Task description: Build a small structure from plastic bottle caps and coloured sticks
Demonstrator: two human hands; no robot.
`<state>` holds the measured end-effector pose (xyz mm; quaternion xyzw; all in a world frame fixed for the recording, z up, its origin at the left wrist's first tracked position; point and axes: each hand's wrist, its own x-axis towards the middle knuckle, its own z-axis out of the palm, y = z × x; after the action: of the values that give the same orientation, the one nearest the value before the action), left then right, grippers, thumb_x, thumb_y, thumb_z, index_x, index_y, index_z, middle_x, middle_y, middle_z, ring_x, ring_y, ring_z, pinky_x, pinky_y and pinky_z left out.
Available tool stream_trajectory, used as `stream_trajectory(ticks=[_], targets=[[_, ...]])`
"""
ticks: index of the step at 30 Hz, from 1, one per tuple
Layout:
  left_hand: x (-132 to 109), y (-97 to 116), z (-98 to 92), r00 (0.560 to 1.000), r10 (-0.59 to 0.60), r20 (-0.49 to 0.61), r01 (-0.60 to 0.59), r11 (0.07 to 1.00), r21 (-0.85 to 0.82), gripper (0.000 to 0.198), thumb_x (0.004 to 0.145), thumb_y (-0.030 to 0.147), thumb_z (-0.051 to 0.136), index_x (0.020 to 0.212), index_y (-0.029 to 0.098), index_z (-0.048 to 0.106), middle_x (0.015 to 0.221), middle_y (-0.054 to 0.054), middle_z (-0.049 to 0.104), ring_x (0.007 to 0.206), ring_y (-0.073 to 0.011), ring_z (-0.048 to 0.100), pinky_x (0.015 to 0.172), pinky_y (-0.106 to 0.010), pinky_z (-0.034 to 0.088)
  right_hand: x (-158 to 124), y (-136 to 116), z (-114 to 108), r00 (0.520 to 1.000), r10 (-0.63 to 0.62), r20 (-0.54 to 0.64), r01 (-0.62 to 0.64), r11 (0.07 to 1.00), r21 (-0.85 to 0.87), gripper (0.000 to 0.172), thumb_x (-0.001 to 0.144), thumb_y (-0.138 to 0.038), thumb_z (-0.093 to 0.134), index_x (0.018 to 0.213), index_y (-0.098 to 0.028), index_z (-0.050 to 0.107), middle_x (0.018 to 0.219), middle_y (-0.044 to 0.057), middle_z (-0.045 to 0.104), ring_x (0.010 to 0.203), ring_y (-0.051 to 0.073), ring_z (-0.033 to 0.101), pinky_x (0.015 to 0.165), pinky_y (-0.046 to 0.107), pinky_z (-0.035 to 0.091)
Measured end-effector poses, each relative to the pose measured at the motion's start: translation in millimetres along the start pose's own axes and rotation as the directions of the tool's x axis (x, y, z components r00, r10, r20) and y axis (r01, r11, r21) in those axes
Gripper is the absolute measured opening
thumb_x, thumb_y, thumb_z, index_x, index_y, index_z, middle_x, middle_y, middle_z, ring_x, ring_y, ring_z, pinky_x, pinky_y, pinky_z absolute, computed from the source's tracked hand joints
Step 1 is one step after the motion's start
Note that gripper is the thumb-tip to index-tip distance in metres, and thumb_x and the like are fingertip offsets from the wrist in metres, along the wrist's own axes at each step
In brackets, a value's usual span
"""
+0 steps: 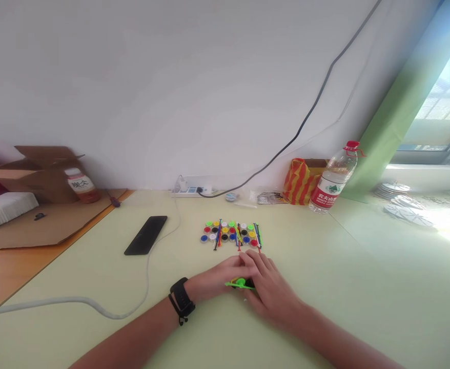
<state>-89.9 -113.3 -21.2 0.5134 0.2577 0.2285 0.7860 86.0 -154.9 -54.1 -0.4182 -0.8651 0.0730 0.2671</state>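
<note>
My left hand (pixel 223 274), a black band on its wrist, meets my right hand (pixel 269 284) just above the table. Both are closed around small bright green plastic pieces (pixel 241 283): a round button-like part and a thin stick. Something black and a bit of yellow show beside the green. The right fingers hide much of the left fingertips. Just beyond the hands lie several colored round button-like pieces (pixel 225 230) in rows. Thin colored plastic sticks (pixel 238 233) lie in bundles between and beside them.
A black phone (pixel 146 236) lies left, near a white cable (pixel 90 303). Behind stand a power strip (pixel 192 191), a striped bag (pixel 299 180) and a large water bottle (pixel 329 185). Far left are a cardboard box (pixel 50 177), a drink bottle (pixel 82 185) and white cards (pixel 7 209).
</note>
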Motion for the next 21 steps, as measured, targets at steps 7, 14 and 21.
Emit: stream_trajectory(ticks=[7,14,21], targets=[[-9,-5,-1.0,0.997,0.062,0.037,-0.070,0.737,0.672,0.058,0.076,0.028,0.077,0.130,0.021,0.057,0.127,-0.009,0.055,0.118,-0.0284,0.053,0.103,-0.046,0.044,-23,1,7,1.000,0.005,0.018,-0.004,0.997,-0.083,0.082,0.085,-0.018,0.049,0.159,-0.018,0.014,0.157,0.017,0.034,0.137,0.035,0.038,0.109,0.055,0.037],[-12,9,-17.6,0.979,0.150,0.139,-0.202,0.595,0.778,0.064,0.081,0.027,0.074,0.141,0.028,0.052,0.136,-0.009,0.054,0.125,-0.0288,0.051,0.105,-0.044,0.043,-15,-3,-17,0.997,-0.037,0.063,0.041,0.998,-0.052,0.089,0.087,-0.052,0.060,0.159,-0.022,0.019,0.155,0.015,0.041,0.135,0.037,0.041,0.107,0.053,0.038],[-13,6,-30.7,0.991,0.126,0.037,-0.094,0.484,0.870,0.064,0.080,0.043,0.075,0.139,0.028,0.054,0.121,-0.010,0.060,0.104,-0.0262,0.059,0.080,-0.034,0.053,55,105,-30,0.948,0.082,-0.309,-0.166,0.953,-0.254,0.030,0.096,-0.033,0.049,0.120,-0.019,0.060,0.122,0.015,0.063,0.115,0.031,0.055,0.099,0.045,0.043]])
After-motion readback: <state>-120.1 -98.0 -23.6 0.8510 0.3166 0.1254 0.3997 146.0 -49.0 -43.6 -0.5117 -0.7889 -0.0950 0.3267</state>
